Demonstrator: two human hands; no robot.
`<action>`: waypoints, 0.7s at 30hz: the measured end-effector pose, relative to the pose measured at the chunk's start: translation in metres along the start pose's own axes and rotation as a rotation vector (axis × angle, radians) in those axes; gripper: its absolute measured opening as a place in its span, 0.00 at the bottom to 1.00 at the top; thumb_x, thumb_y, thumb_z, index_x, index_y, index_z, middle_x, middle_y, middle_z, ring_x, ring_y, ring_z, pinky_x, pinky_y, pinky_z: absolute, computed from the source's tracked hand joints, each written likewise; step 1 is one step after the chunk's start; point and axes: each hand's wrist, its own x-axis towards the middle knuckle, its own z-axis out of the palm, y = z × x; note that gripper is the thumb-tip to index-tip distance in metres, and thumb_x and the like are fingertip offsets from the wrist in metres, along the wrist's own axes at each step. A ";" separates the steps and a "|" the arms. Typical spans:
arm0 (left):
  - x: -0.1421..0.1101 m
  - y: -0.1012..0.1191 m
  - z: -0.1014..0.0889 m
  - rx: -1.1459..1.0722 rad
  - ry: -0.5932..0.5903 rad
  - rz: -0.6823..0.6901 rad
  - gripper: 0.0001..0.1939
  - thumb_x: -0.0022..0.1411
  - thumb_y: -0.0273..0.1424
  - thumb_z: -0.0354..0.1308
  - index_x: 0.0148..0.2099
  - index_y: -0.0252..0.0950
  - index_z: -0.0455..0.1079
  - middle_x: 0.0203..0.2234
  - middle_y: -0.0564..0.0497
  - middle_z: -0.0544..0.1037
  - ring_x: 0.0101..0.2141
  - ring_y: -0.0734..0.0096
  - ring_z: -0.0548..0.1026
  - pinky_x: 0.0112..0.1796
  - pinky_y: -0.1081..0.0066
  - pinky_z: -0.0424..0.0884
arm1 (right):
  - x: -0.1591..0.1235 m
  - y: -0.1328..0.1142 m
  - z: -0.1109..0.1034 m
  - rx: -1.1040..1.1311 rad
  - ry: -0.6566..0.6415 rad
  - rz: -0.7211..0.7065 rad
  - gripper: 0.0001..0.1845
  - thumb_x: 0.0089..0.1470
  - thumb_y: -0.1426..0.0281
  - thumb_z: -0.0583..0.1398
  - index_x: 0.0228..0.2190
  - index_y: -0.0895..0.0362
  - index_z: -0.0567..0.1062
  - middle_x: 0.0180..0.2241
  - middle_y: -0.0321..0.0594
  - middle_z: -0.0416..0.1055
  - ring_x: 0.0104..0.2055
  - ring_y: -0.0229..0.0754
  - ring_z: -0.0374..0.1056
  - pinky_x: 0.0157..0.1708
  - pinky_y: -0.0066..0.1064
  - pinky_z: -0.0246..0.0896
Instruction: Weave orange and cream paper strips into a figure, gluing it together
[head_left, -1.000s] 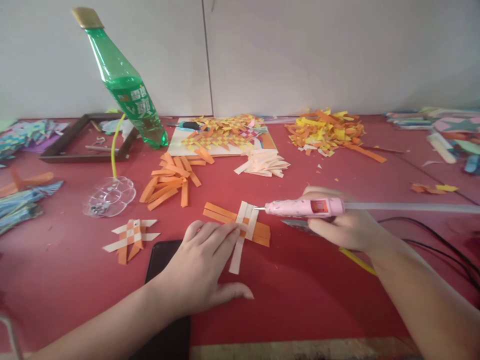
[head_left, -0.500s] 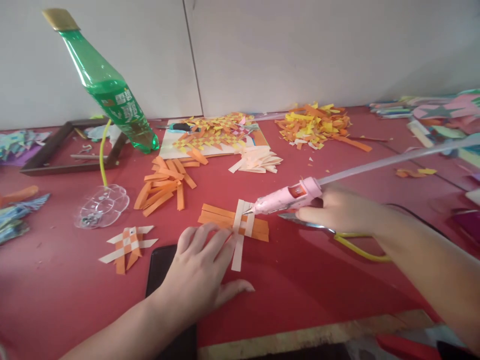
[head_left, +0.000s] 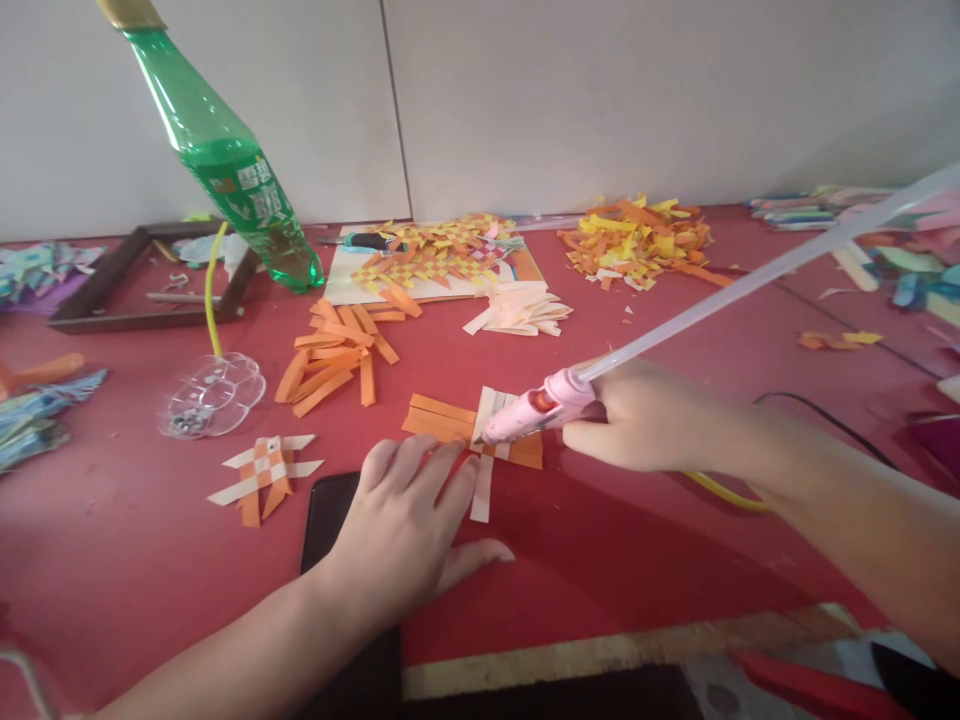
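Note:
My right hand is closed round a pink hot glue gun, with a long clear glue stick rising from its back end. The gun's nozzle is at woven paper strips: orange strips lie sideways, crossed by cream strips. My left hand lies palm down with fingers spread. Its fingertips rest at the near edge of the woven strips. A small finished-looking paper fish in orange and cream lies to the left. A black phone is partly under my left forearm.
Orange strips and cream strips lie in piles behind. A green bottle stands near a dark frame and a clear flower-shaped dish. Yellow-handled scissors are mostly hidden by my right arm. Paper scraps lie near the wall.
My right hand has moved the glue gun left and nearer, and its glue stick now tilts up more steeply. The scissors' blades are now covered. My left hand stays at the strips.

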 end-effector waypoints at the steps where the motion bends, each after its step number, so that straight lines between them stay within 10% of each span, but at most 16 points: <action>1: 0.000 0.000 0.000 -0.002 0.002 -0.001 0.30 0.59 0.54 0.53 0.46 0.32 0.75 0.42 0.44 0.80 0.42 0.51 0.72 0.43 0.57 0.58 | 0.001 -0.001 0.000 0.011 -0.031 -0.003 0.31 0.44 0.83 0.51 0.44 0.46 0.79 0.46 0.27 0.77 0.45 0.37 0.74 0.45 0.23 0.66; 21: 0.000 -0.001 -0.002 0.001 0.009 -0.024 0.28 0.60 0.54 0.53 0.45 0.35 0.76 0.43 0.46 0.80 0.43 0.51 0.72 0.44 0.56 0.58 | 0.006 -0.012 0.004 -0.275 0.053 0.001 0.23 0.47 0.79 0.53 0.37 0.43 0.79 0.43 0.22 0.78 0.41 0.39 0.74 0.34 0.26 0.64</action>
